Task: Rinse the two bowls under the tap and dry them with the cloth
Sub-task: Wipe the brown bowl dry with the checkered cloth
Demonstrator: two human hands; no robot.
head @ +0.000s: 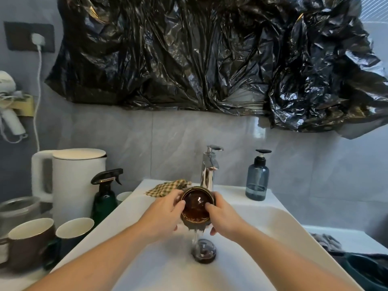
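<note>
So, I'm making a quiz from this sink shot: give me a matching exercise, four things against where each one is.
Things:
1. brown bowl
2. checked cloth
3. blue pump bottle
4. spray bottle

Places:
A. on the rim right of the tap
B. beside the white kettle
C. held in both hands under the tap
D. on the rim left of the tap

Pairs: 1-C, 2-D, 3-A, 4-B

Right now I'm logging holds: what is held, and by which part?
Both hands, left and right, hold the brown bowl by opposite sides of its rim.
</note>
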